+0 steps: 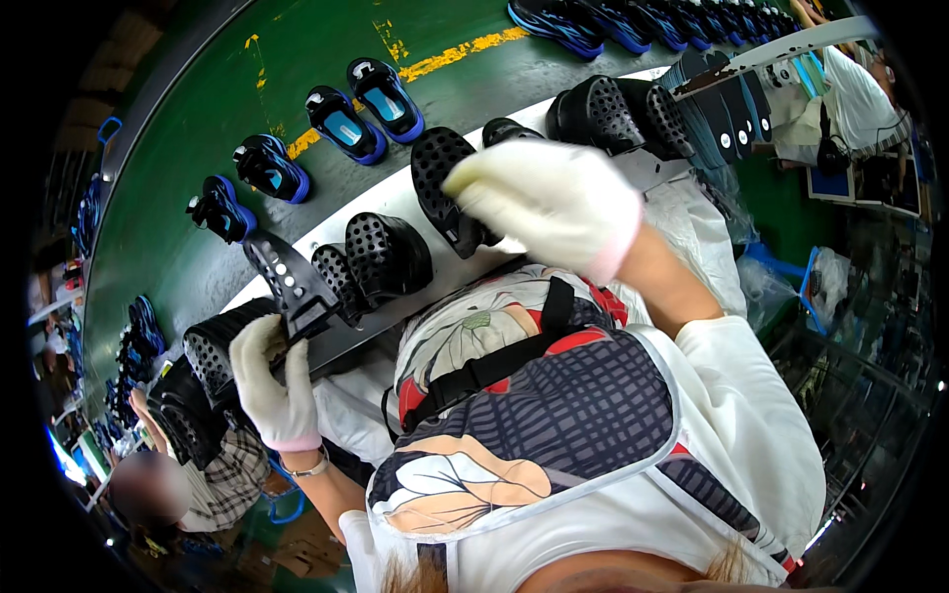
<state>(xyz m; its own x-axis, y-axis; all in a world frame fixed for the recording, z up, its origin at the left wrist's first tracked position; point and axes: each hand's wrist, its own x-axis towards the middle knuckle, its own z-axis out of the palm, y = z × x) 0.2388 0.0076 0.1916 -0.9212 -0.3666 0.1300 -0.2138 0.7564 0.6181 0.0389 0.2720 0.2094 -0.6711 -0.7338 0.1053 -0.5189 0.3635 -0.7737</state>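
Pinching a black holed piece by its lower end, the left hand is nearly closed by the white ledge's near edge. The right hand, half-curled, overlaps a black form, grip unclear. A steady pinch should prevent twisting.

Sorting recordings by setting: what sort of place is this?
Probably a shoe factory: blue-and-black shoes line a green surface, black perforated forms stand nearby, and another person is farther along.
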